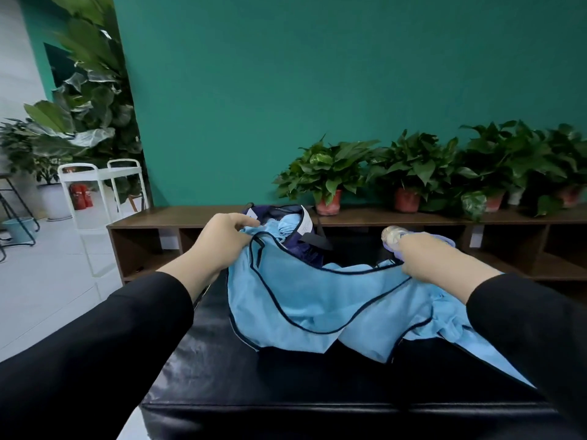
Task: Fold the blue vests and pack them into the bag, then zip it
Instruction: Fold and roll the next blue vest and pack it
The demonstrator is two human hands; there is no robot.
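Note:
A light blue vest (305,300) with dark piping lies crumpled across a black padded bench (254,385). My left hand (222,239) grips its upper left edge near the shoulder. My right hand (425,258) grips the vest's upper right edge; its fingertips are hidden in the cloth. Behind the vest stands a dark navy bag (282,214), open at the top, with more light blue fabric (282,227) bunched inside it and a white tag (306,222) at its rim. More blue cloth (451,315) trails under my right forearm.
A plastic bottle (392,236) lies just beyond my right hand. A low wooden shelf (190,217) runs along the green wall with several potted plants (330,176) on top. A white wire cart (101,192) and large plants stand at the left.

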